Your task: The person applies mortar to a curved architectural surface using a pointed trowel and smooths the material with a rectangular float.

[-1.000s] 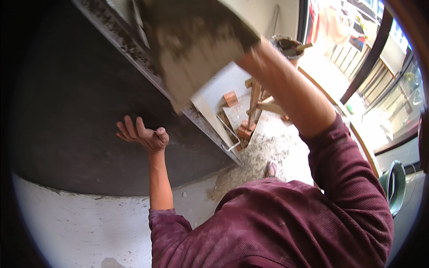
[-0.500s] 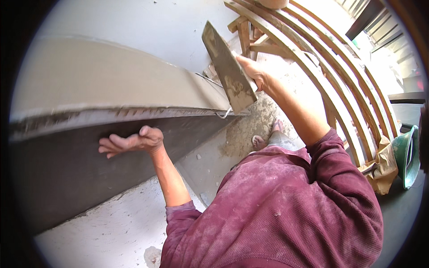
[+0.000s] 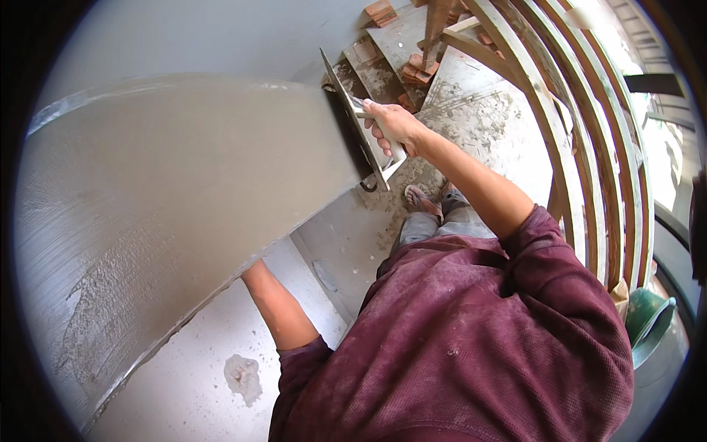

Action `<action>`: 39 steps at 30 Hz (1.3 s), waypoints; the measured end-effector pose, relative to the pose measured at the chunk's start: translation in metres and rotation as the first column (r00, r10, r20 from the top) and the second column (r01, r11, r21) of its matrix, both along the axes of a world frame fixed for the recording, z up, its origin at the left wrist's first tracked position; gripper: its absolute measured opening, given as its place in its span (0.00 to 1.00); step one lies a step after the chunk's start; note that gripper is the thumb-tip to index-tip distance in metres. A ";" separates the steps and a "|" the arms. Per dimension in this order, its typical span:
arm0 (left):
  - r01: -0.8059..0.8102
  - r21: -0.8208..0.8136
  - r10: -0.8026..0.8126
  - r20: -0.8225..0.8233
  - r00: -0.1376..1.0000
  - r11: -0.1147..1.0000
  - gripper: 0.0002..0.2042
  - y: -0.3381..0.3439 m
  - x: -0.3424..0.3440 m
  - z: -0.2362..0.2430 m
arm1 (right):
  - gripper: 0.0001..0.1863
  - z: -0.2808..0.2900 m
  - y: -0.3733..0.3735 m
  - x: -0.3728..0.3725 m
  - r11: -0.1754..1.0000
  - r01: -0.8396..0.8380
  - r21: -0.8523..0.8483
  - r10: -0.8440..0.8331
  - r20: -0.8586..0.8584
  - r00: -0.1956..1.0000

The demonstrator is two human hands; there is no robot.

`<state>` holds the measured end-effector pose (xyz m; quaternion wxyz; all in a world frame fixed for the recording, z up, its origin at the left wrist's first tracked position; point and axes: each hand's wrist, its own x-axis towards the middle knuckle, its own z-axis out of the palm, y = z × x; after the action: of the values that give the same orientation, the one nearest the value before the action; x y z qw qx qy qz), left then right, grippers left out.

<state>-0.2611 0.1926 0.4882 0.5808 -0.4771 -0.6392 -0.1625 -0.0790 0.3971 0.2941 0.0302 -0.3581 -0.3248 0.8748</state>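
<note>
My right hand (image 3: 395,130) is closed round the handle of a plastering trowel (image 3: 350,114). The trowel's long blade stands on edge at the right end of a broad grey plastered surface (image 3: 199,169), close to or touching it. That surface is smooth over most of its area, with rough, wet-looking ridges at the lower left. My left forearm (image 3: 280,309) reaches under the surface's near edge, which hides the left hand and its fingers.
Curved wooden rails (image 3: 549,125) rise at the right. A green bucket (image 3: 648,324) stands beneath them. Beyond the trowel are mortar-stained steps (image 3: 375,70) and several broken bricks (image 3: 420,70). A pale splotch (image 3: 243,379) marks the white floor at the lower left.
The view has shifted to show the plastered top. My right hand has turned the trowel from blade-face-on to edge-on at the surface. My left hand, open before, has passed out of sight beneath it.
</note>
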 end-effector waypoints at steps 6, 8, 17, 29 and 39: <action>-0.024 -0.005 0.024 0.000 1.000 1.000 0.36 0.003 0.000 0.004 | 0.25 0.063 -0.004 0.004 0.999 -0.021 -0.031 0.017 -0.142 0.990; -0.045 -0.004 0.045 -0.002 0.999 0.999 0.35 -0.002 0.002 0.006 | 0.25 0.090 -0.001 0.017 1.000 0.013 0.014 -0.010 -0.238 0.971; -0.064 -0.013 0.064 -0.009 0.998 0.998 0.35 -0.001 0.006 0.008 | 0.24 0.001 0.017 0.000 0.999 0.027 0.019 -0.026 -0.047 0.999; -0.016 0.038 0.016 -0.015 1.000 0.999 0.34 0.000 0.004 0.003 | 0.21 0.087 -0.010 0.011 0.991 -0.036 -0.126 0.017 -0.142 0.990; 0.116 0.126 -0.124 0.055 0.991 0.985 0.31 0.012 0.014 0.009 | 0.21 0.272 -0.014 0.029 1.000 -0.028 0.004 0.028 -0.274 0.961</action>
<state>-0.2473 0.2048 0.4972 0.5778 -0.4727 -0.6161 -0.2512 -0.0500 0.3836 0.5659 0.0628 -0.2288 -0.3226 0.9163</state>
